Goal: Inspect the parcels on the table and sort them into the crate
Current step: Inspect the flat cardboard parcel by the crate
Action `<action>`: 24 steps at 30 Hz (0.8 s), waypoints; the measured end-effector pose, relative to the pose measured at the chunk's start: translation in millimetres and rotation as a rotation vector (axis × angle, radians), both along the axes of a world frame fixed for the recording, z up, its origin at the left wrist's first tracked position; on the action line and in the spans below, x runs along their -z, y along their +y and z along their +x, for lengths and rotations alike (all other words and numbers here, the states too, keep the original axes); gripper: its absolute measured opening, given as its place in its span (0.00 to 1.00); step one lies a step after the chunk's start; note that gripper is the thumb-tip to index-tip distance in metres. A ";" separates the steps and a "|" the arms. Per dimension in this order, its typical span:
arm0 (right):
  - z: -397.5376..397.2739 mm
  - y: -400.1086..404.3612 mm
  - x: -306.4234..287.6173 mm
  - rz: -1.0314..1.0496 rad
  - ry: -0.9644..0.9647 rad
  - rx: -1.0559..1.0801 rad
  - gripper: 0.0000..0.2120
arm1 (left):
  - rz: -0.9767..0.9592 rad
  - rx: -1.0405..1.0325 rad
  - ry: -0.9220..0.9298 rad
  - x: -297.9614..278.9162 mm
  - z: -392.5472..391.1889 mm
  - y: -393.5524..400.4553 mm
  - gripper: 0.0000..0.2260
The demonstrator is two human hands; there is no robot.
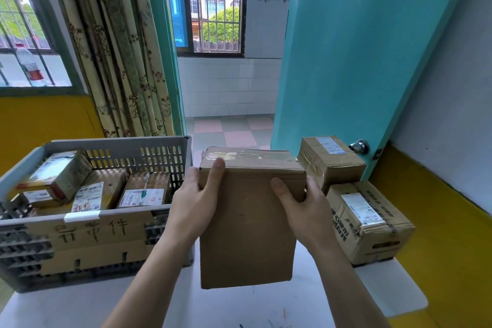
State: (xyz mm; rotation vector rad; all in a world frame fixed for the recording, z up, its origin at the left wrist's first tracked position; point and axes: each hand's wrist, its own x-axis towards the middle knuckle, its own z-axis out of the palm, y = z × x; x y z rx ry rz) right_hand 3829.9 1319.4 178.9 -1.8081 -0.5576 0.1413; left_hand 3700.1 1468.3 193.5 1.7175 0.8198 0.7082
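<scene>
A tall brown cardboard parcel [247,234] is held upright over the white table [218,306], its taped top facing up. My left hand [197,202] grips its upper left edge, thumb on the front face. My right hand [300,202] grips its upper right edge, thumb on the front. To the left stands a grey slotted crate [165,154] with several labelled parcels inside and a cardboard sign with handwritten characters on its front. Two more taped parcels wait on the right: a small one [332,162] at the back and a larger printed one [370,221] in front of it.
A turquoise door [359,61] with a round knob [359,146] stands open just behind the right-hand parcels. A yellow and grey wall runs along the right. Curtains and a barred window lie behind the crate. The table's right edge ends just beyond the larger parcel.
</scene>
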 end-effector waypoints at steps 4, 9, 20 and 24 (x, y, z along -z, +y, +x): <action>0.0 2.0 -8.6 -0.003 0.074 -0.014 0.34 | -0.038 -0.033 -0.008 5.2 2.1 1.8 0.21; 3.7 -0.6 -10.2 0.045 0.108 0.045 0.32 | -0.122 0.012 -0.068 4.0 4.2 -1.9 0.15; 13.5 4.4 -11.2 0.086 0.248 0.025 0.17 | -0.207 0.020 -0.130 7.1 2.7 4.4 0.23; 13.7 1.5 -7.2 0.118 0.319 0.029 0.17 | -0.189 0.070 -0.104 8.1 3.0 4.9 0.17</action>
